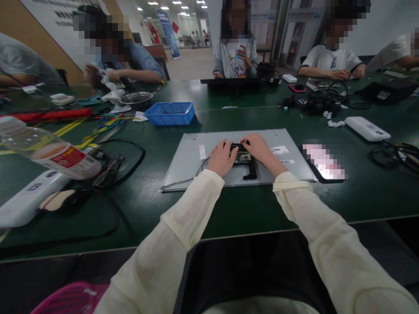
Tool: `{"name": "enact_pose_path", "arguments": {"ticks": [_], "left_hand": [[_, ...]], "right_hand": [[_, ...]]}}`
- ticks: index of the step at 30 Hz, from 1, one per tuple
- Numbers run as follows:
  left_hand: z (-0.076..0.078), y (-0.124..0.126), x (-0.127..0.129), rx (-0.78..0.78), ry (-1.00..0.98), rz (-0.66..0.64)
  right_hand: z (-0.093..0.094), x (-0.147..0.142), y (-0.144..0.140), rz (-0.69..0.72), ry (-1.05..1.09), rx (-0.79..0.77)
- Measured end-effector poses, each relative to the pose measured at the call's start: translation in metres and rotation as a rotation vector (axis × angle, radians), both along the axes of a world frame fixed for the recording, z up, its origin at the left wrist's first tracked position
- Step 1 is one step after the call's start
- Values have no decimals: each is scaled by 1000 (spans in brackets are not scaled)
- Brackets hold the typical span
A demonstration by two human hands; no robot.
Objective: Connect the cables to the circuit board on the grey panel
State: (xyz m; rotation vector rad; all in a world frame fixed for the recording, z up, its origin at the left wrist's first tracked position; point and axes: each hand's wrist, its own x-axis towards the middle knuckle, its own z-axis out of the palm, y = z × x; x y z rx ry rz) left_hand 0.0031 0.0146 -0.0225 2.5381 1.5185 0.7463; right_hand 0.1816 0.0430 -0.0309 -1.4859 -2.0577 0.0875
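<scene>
On the dark green table [229, 209], a flat grey metal panel [193, 159] lay face-down at the centre of the head view. At its middle sat a small black circuit module [241, 154], above a black bracket [250, 172]. The left hand [221, 158] rested at the module's nine o'clock, fingers curled together on its edge; the right hand [260, 148] pressed at its three o'clock, fingertips closed over the top. White stickers [279, 150] on the panel were too small to read. A blue plastic basket [170, 113] stood at eleven o'clock, and a clear plastic bottle with a red label [52, 152], its print illegible, lay at nine o'clock.
</scene>
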Motion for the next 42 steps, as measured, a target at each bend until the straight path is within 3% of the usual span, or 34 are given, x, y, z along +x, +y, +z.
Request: {"name": "enact_pose_path", "arguments": {"ticks": [13,17,27,42], "left_hand": [[2,-1,1,-16,17,7],[3,-2,2,-10,33,17],[5,-3,2,-17,42,16],[2,0,1,21,15,3]], "right_hand": [[4,-1,2,-59,18,-7],[7,-2,1,-34,-31,-88],[10,-2,-2,0,-54,-103],[5,-1,-6,3,1,-40]]}}
